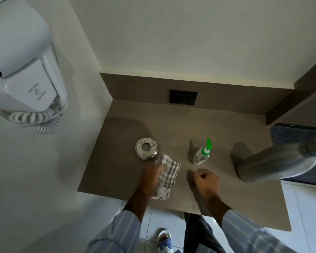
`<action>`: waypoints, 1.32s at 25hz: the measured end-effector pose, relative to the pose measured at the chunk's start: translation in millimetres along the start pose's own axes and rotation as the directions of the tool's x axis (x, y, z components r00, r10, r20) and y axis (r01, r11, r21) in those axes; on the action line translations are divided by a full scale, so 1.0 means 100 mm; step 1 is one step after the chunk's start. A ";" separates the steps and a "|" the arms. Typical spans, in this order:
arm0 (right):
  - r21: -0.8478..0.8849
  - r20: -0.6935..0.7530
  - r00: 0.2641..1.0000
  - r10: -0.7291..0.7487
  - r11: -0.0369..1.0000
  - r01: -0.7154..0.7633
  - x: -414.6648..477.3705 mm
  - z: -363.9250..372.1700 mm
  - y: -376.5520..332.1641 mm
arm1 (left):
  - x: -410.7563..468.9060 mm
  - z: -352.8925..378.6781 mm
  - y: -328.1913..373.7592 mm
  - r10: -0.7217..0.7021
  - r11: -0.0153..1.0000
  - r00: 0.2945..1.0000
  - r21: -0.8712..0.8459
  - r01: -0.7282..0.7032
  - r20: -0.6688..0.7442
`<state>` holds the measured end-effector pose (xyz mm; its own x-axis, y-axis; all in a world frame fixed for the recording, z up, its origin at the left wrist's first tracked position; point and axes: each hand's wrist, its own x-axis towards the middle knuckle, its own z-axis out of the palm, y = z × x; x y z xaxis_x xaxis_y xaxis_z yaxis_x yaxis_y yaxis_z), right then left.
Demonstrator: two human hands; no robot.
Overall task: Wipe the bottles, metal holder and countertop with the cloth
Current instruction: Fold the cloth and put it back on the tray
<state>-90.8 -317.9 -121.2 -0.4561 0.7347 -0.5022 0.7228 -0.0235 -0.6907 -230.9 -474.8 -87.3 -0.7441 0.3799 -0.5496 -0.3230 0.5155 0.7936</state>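
Observation:
My left hand grips a grey-and-white checked cloth that lies bunched on the brown countertop near its front edge. Just beyond the cloth sits a round shiny metal holder with a hole in its top. A small clear bottle with a green cap stands to the right of it. My right hand hovers in front of that bottle, fingers curled, nothing in it. A tall steel bottle stands at the right side of the counter.
A white wall-mounted hair dryer with a coiled cord hangs on the left wall. A black socket plate sits in the backsplash. A dark patterned tray or mat lies at the right edge. White floor tiles and my sandal show below.

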 end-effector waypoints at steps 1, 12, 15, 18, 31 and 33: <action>0.032 -0.067 0.998 0.004 0.999 -0.002 0.08 -0.14 0.07 | 0.04 0.16 0.10 -0.039 0.999 0.999 -0.035 0.039 0.002; 0.028 0.031 0.939 -0.343 0.939 0.342 0.60 -0.41 -0.18 | 0.28 0.87 0.48 -0.049 0.963 0.999 -0.265 0.046 -0.002; 0.000 -0.020 0.928 -0.373 0.928 0.373 0.61 -0.34 -0.14 | 0.32 0.85 0.46 -0.071 0.967 0.997 -0.247 0.066 -0.014; -0.046 -0.012 0.935 -0.355 0.934 0.354 0.56 -0.37 -0.11 | 0.27 0.75 0.49 -0.049 0.991 0.969 -0.132 0.017 -0.243; 0.809 -0.017 0.859 -0.512 0.497 0.312 -0.99 -2.06 -1.93 | -1.13 0.78 2.93 0.584 0.535 0.807 -0.706 -0.464 -0.087; 0.796 -0.016 0.872 -0.489 0.522 0.307 -1.03 -2.63 -2.05 | -1.33 1.01 3.17 0.616 0.534 0.787 -0.720 -0.443 -0.027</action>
<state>-55.1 -210.2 208.9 -0.7429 0.6631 -0.0920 -0.1759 -0.3260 -0.9289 -175.1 -284.0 211.0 -0.8006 0.5958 0.0635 -0.2641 -0.4460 0.8552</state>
